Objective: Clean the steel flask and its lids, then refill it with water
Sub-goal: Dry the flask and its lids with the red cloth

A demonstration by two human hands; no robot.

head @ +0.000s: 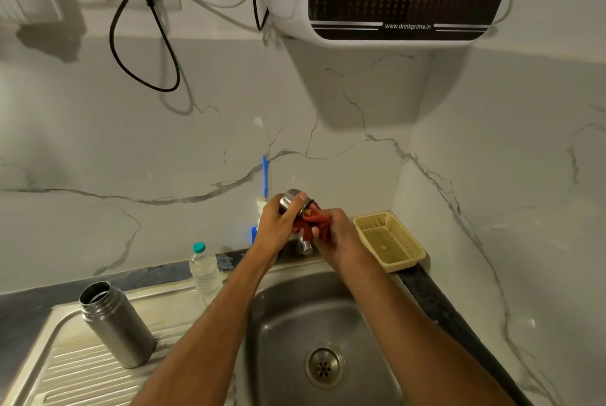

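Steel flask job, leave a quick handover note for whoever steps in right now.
Left hand grips the steel lid above the sink.
Right hand holds a red cloth against the lid's open side.
Steel flask stands open on the drainboard, beside a plastic water bottle.
Done: flask opened, lid being wiped.
Left: finish the lid, any other lids, flask if not yet cleaned, refill, close.

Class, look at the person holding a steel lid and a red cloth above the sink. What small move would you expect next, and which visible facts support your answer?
Probably a slight turn of the steel lid in the left hand so the red cloth, gripped by the right hand, reaches a fresh part. The cloth is bunched against the lid, and the steel flask stands open on the drainboard, not yet refilled.
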